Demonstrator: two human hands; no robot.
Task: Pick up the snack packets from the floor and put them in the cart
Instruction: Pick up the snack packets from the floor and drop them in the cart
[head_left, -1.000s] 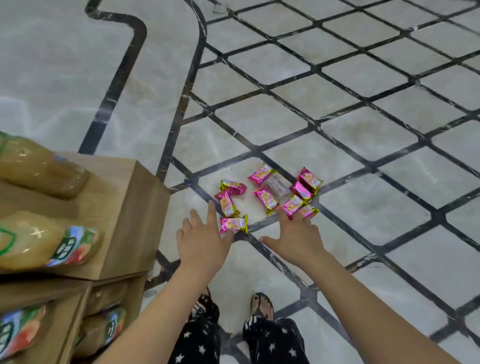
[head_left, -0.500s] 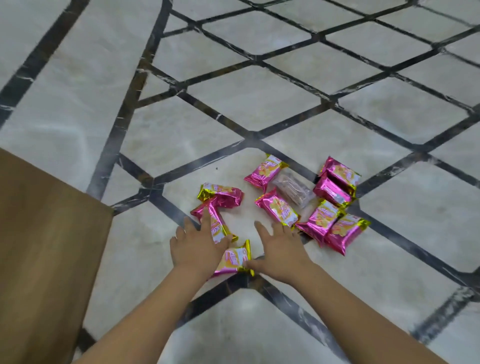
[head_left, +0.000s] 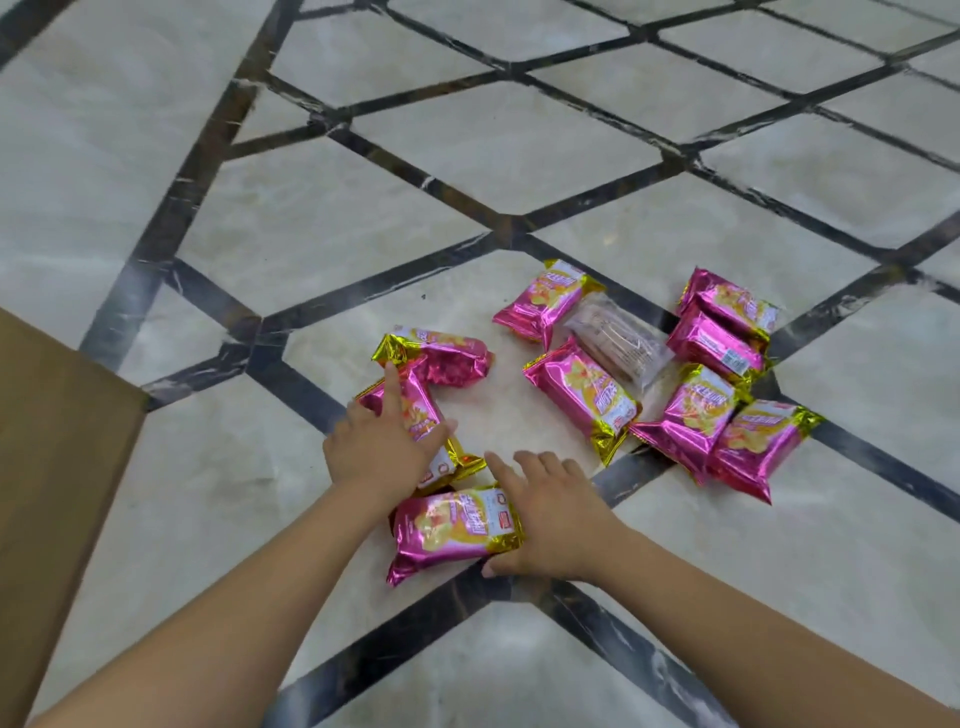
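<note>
Several pink and gold foil snack packets lie on the marble floor. My left hand (head_left: 376, 449) rests flat on one packet (head_left: 415, 415), with its fingers straight and the index finger reaching toward another packet (head_left: 441, 356). The nearest packet (head_left: 454, 530) lies between my hands. My right hand (head_left: 545, 519) touches its right end, with the thumb below that end and the spread fingers above it. More pink packets sit to the right, one (head_left: 582, 395) in the middle and a cluster (head_left: 717, 410) beyond. A clear packet (head_left: 618, 340) with brown contents lies among them.
The wooden top of the cart (head_left: 52, 467) fills the left edge, close to my left forearm. The floor (head_left: 467, 171) is pale marble with dark diagonal inlay lines.
The camera has come closer to the floor. My left hand has slid further onto its packet. My right hand has moved to the right end of the nearest packet.
</note>
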